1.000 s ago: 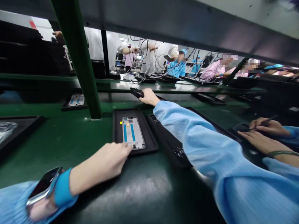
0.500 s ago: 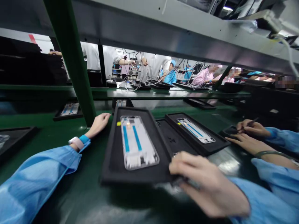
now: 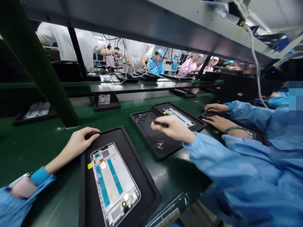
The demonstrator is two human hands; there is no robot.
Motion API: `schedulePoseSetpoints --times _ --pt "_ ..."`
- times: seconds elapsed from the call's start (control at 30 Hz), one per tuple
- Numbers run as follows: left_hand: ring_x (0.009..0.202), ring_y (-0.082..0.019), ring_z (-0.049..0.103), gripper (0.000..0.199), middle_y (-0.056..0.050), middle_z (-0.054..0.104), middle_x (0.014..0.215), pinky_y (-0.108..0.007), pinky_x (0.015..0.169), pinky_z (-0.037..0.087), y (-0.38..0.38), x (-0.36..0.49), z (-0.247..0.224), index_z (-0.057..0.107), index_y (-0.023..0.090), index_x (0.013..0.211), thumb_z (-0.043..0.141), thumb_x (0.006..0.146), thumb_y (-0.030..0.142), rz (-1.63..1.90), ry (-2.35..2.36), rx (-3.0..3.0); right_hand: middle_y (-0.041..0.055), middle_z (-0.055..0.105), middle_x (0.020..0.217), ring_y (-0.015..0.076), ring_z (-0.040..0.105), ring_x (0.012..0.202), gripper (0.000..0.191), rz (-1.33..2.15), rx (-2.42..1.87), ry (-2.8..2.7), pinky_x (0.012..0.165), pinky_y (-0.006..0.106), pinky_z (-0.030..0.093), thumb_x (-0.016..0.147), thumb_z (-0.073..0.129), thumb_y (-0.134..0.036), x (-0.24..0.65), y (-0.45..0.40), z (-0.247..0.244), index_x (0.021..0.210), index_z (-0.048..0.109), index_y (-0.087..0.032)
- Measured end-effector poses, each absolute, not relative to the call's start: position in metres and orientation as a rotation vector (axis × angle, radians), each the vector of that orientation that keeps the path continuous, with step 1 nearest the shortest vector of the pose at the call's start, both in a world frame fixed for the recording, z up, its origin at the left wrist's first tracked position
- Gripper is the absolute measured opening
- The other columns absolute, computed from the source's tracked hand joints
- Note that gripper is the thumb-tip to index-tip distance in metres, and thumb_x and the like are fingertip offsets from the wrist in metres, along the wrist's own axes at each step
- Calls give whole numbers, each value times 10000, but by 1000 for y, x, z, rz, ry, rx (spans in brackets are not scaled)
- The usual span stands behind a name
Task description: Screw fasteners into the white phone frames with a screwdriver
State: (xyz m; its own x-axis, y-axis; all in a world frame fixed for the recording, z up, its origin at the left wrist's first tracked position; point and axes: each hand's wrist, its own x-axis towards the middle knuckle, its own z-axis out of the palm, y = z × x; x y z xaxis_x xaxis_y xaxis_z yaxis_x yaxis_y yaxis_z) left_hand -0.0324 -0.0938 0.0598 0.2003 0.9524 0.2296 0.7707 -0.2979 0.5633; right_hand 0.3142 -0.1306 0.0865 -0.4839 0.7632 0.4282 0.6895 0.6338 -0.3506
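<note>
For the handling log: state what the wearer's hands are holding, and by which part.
The right hand grips a slim black tool along its shaft. The left hand holds nothing, its fingertips resting on a black tray's rim.

A: Anything legible on the nearest phone frame (image 3: 115, 184)?
B: Nothing. Two blue strips (image 3: 109, 177) only, no word or number in sight.
A: Yellow square sticker (image 3: 89, 165) on the black tray (image 3: 144, 197)?
B: Blank at this angle; too small to tell for certain.
A: Pale label (image 3: 167, 217) on the lower edge of the bench (image 3: 30, 151)?
B: Marks faintly visible, too blurred to read.
A: Brands, signs, anything farther down the line?
B: None readable. Final tally: no text, brand or number legible.
</note>
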Motion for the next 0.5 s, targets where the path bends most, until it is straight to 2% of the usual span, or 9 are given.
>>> schedulePoseSetpoints --times 0.1,0.23,0.3,0.4,0.5 --pt "847 -266 635 395 -80 701 895 -356 792 498 -87 -8 59 667 177 838 458 697 481 831 1609 2179 31 703 800 159 648 776 129 202 -1323 -2265 727 224 451 763 600 -240 321 -59 87 787 699 -162" --pt "853 -252 633 388 -82 698 892 -345 775 491 -79 7 48 661 170 851 463 720 477 870 1572 2184 11 668 609 107 591 474 120 226 -1402 -2279 574 202 437 761 595 -181 318 -17 70 773 700 -122" --pt "839 -248 634 385 -78 698 886 -340 758 491 -78 6 45 659 172 857 473 719 479 863 1558 2183 14 670 611 89 564 423 146 228 -1403 -2282 555 197 429 786 579 -190 315 -18 62 793 702 -110" --pt "827 -243 632 379 -76 696 879 -338 758 486 -80 4 43 656 170 863 480 725 476 868 1548 2185 33 683 658 103 594 501 169 201 -1380 -2284 597 202 427 804 583 -223 314 -26 56 813 708 -110" --pt "839 -237 624 368 -77 689 895 -339 766 476 -79 1 42 651 164 886 477 750 458 870 1534 2200 55 691 715 143 626 664 165 160 -1350 -2312 654 215 418 794 608 -247 314 -26 53 793 714 -120"
